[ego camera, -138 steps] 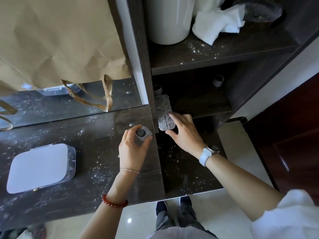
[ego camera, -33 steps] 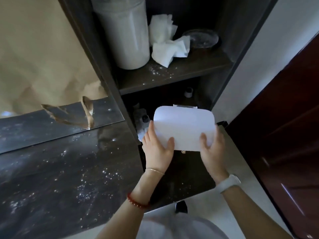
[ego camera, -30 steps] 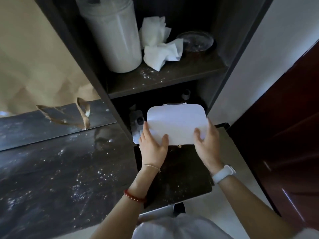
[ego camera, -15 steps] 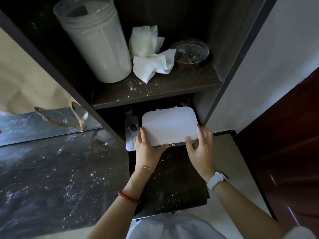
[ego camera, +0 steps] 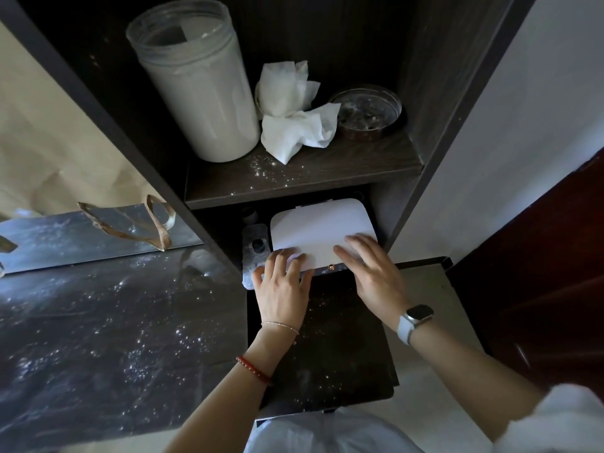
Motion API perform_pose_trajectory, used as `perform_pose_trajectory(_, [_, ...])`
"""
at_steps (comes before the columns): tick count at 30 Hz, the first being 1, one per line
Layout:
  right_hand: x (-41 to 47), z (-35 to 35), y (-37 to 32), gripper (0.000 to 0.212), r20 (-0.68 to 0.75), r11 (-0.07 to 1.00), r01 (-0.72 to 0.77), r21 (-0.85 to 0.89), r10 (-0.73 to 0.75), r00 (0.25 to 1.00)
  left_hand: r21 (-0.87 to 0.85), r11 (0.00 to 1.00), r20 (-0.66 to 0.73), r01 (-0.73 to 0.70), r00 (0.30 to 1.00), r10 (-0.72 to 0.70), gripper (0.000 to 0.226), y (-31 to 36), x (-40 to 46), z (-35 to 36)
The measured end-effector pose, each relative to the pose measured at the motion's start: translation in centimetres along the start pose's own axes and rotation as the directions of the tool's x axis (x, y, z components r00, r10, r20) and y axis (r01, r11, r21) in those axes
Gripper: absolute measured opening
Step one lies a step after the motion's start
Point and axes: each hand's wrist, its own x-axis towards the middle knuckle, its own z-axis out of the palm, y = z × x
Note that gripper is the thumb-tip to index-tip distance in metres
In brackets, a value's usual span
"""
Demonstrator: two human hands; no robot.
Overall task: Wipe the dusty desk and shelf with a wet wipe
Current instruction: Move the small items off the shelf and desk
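Desk (ego camera: 108,338) at left is dark, speckled with white dust, with paper-bag handles (ego camera: 130,223) behind. Left hand (ego camera: 282,289) lies flat, fingers straight, on the near edge of the white-lidded box (ego camera: 317,230) in the lower shelf bay. Right hand (ego camera: 369,273) presses the lid likewise. On the dusty shelf (ego camera: 294,178) above: jar (ego camera: 196,80), crumpled wipes (ego camera: 294,109), glass dish (ego camera: 366,112).

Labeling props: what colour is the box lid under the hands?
White, plain; the lid shows best in the head view.
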Motion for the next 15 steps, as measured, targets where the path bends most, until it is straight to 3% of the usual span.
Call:
perform_pose_trajectory(6, [1.0,0.3,-0.6,0.055,0.013,0.999,-0.046,0.023,0.045,0.999,0.065,0.997,-0.015,-0.037,0.999,0.038,0.018,-0.4,1.1,-0.1])
perform_pose_trajectory(11, [1.3,0.4,-1.5,0.044,0.032,0.996,-0.081,0.038,0.080,0.996,0.044,0.999,-0.003,-0.001,1.000,0.001,0.031,-0.2,1.0,-0.5])
perform_pose_trajectory(15, [-0.9,0.2,-4.2,0.042,-0.064,0.973,-0.173,0.151,0.185,0.981,-0.033,0.999,-0.040,0.019,0.999,-0.021,0.035,-1.4,-2.0,-1.4])
